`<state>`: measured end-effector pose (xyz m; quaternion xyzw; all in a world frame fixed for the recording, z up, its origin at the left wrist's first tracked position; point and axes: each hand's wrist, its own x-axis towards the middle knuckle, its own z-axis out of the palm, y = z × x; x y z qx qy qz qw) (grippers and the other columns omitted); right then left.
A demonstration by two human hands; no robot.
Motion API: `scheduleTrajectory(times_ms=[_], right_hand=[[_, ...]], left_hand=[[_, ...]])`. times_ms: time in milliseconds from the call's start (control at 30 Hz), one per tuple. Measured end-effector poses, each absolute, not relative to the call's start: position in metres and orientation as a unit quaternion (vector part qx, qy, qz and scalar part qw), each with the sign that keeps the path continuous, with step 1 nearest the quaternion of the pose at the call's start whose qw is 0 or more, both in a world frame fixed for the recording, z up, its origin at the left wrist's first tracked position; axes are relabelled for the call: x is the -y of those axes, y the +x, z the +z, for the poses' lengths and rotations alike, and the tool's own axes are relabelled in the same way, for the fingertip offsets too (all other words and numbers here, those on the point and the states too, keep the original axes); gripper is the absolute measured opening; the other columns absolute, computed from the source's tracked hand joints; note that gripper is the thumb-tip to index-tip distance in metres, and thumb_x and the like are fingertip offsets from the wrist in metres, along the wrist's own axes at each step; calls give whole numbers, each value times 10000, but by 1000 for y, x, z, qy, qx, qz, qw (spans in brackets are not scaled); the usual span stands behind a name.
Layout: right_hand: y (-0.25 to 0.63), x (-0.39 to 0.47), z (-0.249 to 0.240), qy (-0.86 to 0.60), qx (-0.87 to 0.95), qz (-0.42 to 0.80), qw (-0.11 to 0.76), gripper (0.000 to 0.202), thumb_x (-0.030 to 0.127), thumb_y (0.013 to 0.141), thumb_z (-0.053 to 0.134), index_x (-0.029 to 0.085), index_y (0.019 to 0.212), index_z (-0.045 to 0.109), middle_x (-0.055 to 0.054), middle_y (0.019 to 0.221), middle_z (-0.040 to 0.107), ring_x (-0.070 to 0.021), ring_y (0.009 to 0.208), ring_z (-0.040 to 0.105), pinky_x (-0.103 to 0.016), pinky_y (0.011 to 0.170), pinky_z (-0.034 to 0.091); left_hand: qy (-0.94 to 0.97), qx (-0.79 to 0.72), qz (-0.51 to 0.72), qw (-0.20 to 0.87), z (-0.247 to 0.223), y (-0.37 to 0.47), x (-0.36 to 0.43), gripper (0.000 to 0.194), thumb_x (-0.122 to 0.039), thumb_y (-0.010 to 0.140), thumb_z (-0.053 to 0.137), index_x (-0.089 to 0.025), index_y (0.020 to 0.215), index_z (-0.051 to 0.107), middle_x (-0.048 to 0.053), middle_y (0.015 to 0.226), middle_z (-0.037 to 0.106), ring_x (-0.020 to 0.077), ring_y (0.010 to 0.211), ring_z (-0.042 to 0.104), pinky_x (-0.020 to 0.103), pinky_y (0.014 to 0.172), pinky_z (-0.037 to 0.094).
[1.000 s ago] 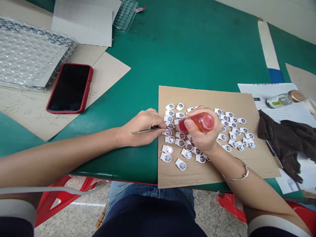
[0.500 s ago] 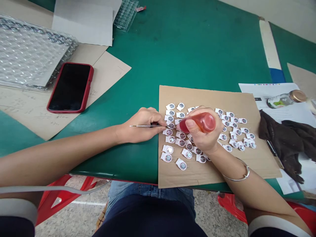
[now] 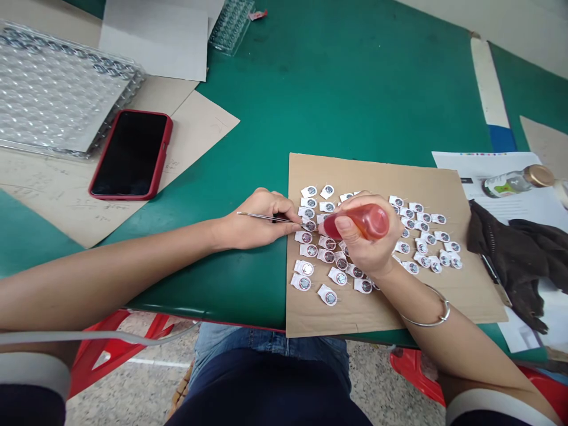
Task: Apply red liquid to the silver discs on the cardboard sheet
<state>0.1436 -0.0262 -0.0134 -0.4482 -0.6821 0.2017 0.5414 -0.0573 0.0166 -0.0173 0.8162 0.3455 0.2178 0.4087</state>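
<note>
My left hand is closed in a pinch on a slim metal tool. Its rear end sticks out leftward over the hand, and the fingertips hide part of it. In my right hand is a red translucent squeeze bottle, tilted with its nozzle end toward the left. That nozzle end is close to a small white-tabbed disc at my left fingertips; whether they touch I cannot tell. Many similar discs with round silvery centres lie in loose rows on a brown cardboard sheet. My right hand covers some of them.
A red-cased phone and clear plastic trays lie on paper at the left. To the right are a glass jar, printed paper, dark cloth and a pen. A grey cable runs below my left forearm.
The rear end of the slim metal tool has tipped up slightly over my left hand. The right hand keeps the bottle in nearly the same place. The whole view has shifted a little.
</note>
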Motion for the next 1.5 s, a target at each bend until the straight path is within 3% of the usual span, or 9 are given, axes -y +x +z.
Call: scheduleTrajectory(times_ms=[533, 1200, 1500], right_hand=[[140, 26, -16, -442, 682, 203, 546, 184, 265, 693, 679, 214, 826, 563, 12, 672, 597, -128, 631, 600, -309, 550, 490], [140, 24, -21, -439, 682, 202, 548, 194, 313, 706, 666, 233, 836, 547, 8, 705, 601, -139, 656, 603, -332, 571, 506], [140, 24, -19, -409, 685, 215, 563, 212, 224, 684, 690, 228, 861, 572, 8, 722, 610, -135, 663, 609, -318, 570, 492]], left_hand=[[800, -355, 213, 434, -17, -57, -19, 61, -195, 728, 647, -157, 736, 694, 3, 711, 683, 104, 668, 610, 190, 588, 438], [710, -385, 209, 551, -13, -54, -26, 91, -196, 676, 689, -107, 699, 685, 51, 704, 701, 140, 657, 637, 210, 571, 478], [709, -371, 214, 560, -15, -56, -29, 92, -193, 681, 686, -106, 712, 686, 54, 718, 705, 138, 675, 643, 203, 579, 486]])
